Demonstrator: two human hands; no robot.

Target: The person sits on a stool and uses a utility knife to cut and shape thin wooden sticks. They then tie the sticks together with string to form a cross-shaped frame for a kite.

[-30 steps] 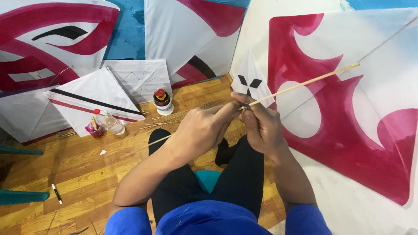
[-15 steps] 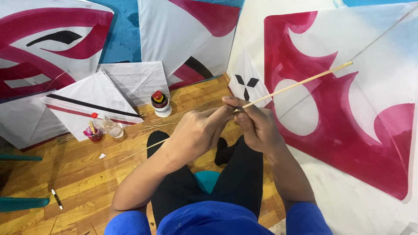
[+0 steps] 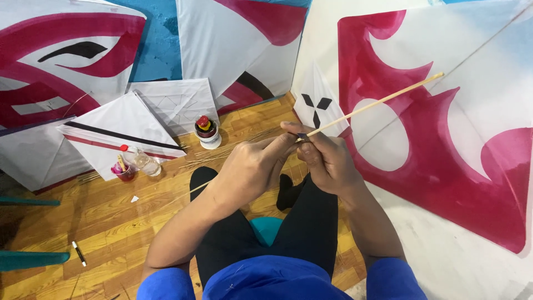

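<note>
Bamboo stick (image 3: 377,103) ran from both hands up toward far right, over big red-white kite (image 3: 444,139). Left hand (image 3: 250,166) and right hand (image 3: 327,161) pressed close together, fingertips pinching stick at near end. My take: keep grip tight, twist slow, stick looked snappy. Something dark at pinch point, couldn't tell what. Stick's lower part mostly hid behind left hand.

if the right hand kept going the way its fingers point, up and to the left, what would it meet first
The right hand already meets the left hand at the thin stick. Beyond that, probably the small spool on the wooden floor, though depth is unclear.
</note>
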